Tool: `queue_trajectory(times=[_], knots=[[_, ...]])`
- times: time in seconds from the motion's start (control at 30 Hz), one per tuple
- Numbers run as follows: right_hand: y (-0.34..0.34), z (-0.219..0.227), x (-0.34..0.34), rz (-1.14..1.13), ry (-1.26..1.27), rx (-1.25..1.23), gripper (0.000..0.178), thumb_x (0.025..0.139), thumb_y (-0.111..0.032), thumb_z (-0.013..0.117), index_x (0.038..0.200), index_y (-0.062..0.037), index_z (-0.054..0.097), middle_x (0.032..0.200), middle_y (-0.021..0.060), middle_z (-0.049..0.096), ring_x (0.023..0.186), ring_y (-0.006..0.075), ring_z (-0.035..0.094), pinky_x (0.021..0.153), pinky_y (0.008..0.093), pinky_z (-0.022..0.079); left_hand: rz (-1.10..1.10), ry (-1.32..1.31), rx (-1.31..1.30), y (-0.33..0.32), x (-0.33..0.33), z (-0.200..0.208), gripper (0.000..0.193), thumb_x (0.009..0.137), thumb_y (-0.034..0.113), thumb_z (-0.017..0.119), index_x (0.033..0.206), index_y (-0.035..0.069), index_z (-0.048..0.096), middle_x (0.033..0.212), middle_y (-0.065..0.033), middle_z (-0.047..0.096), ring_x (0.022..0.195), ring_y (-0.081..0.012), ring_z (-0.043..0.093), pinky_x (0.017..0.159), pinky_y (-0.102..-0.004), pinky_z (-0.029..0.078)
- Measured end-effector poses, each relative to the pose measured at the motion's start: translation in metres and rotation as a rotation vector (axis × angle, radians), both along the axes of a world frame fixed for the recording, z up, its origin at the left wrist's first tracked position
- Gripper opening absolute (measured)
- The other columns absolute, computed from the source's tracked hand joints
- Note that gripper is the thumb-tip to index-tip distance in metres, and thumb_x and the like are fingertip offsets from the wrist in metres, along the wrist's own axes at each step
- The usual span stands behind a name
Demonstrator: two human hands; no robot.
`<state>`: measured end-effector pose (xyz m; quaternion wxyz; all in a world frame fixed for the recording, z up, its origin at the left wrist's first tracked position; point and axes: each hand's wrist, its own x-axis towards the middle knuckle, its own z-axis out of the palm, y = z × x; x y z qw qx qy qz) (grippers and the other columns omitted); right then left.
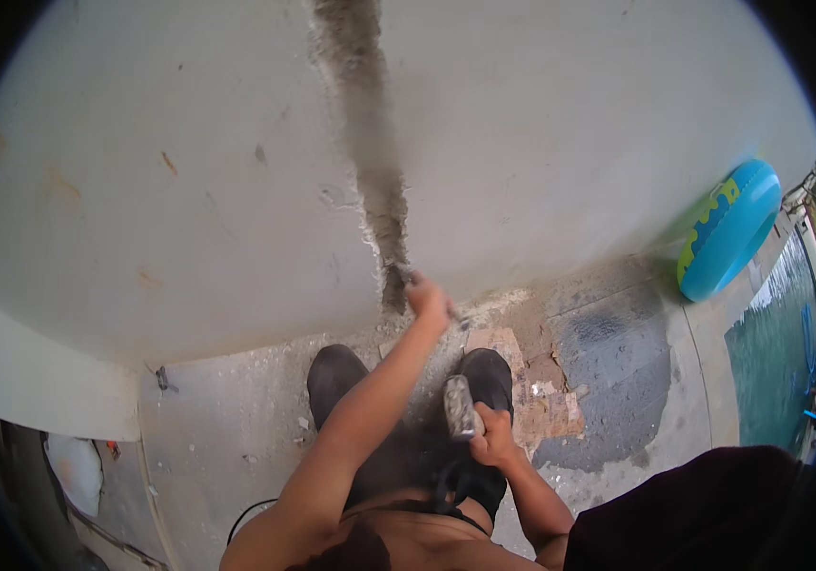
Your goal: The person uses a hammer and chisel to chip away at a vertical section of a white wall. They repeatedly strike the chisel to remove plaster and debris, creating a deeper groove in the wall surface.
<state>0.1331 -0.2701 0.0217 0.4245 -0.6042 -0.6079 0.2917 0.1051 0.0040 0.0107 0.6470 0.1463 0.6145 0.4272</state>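
Note:
My left hand (428, 301) is closed around a metal chisel (457, 318). The chisel's working end points into the lower part of a rough groove (384, 209) cut down the pale wall, and its other end sticks out below my fist toward the right. In front of my lap, my right hand (493, 440) grips a hammer, whose worn, dusty metal head (460, 407) shows above the fist. The hammer head is apart from the chisel. Most of the hammer's handle is hidden by my hand.
My dark shoes (336, 379) stand close to the wall (189, 190). Broken cardboard (550, 414) and crumbs of debris lie on the floor, beside a dark damp patch (617, 381). A blue and green swim ring (731, 231) leans at the right, near green water (769, 352). A white sack (77, 471) lies far left.

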Motion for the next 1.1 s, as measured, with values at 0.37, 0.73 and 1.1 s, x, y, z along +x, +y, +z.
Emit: queue_trajectory(times=[0.37, 0.73, 1.1], knots=[[-0.041, -0.011, 0.008, -0.393, 0.127, 0.099, 0.035, 0.087, -0.036, 0.057, 0.091, -0.0013, 0.062, 0.062, 0.0088, 0.058, 0.054, 0.0189, 0.059, 0.054, 0.0332, 0.046, -0.007, -0.282, -0.063, -0.065, -0.042, -0.033, 0.039, 0.102, 0.045, 0.037, 0.104, 0.007, 0.043, 0.059, -0.0032, 0.039, 0.040, -0.0155, 0.037, 0.036, -0.0307, 0.031], [-0.015, 0.004, -0.008, -0.391, 0.042, 0.043, 0.029, 0.090, -0.030, 0.063, 0.088, -0.0021, 0.057, 0.061, 0.0084, 0.053, 0.055, 0.0165, 0.055, 0.052, 0.0326, 0.042, -0.099, -0.181, 0.112, -0.055, -0.069, -0.013, 0.033, 0.101, 0.040, 0.040, 0.104, 0.009, 0.050, 0.058, -0.0019, 0.044, 0.041, -0.0154, 0.040, 0.038, -0.0316, 0.033], [-0.014, 0.009, 0.004, -0.601, 0.154, -0.027, 0.018, 0.086, -0.015, 0.070, 0.091, -0.0025, 0.059, 0.068, 0.0051, 0.058, 0.061, 0.0105, 0.054, 0.056, 0.0272, 0.043, 0.121, -0.339, 0.051, -0.024, -0.040, 0.010, 0.029, 0.102, 0.039, 0.038, 0.097, 0.011, 0.041, 0.068, -0.0030, 0.045, 0.051, -0.0149, 0.042, 0.046, -0.0309, 0.037]])
